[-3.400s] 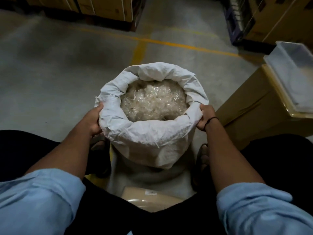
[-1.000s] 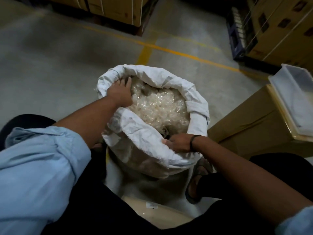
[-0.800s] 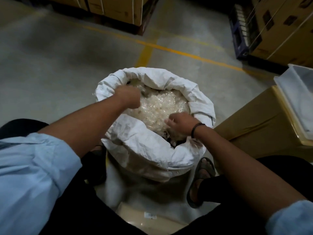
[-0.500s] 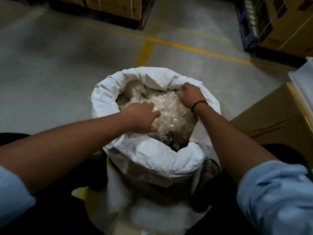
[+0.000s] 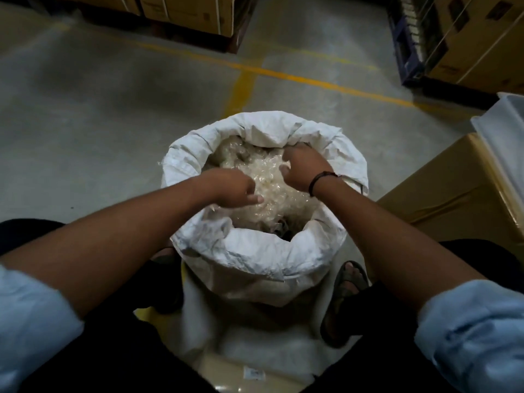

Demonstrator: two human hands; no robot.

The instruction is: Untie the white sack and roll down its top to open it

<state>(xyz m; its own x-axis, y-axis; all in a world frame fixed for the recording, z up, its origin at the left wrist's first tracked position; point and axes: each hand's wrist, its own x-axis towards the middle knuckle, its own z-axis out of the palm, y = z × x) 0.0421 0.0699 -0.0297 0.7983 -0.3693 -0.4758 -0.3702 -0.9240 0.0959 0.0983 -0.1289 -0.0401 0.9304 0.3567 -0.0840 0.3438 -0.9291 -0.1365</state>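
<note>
The white woven plastic sack point(image 5: 255, 259) stands upright, mouth up, rim rolled down, full of clear crinkled plastic pieces point(image 5: 269, 194). Left hand point(image 5: 235, 191) at 9 o'clock and right hand point(image 5: 306, 168) at 2 o'clock both curl into them, seemingly grasping.

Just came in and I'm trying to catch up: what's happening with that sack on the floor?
A person sits over a white sack standing on the concrete floor between their feet. Its top is already untied and rolled down into a thick cuff, so the mouth is open. Both hands are inside it: the left hand and the right hand are down among the clear, crinkly plastic pieces that fill the sack. A cardboard box stands to the right.
</note>
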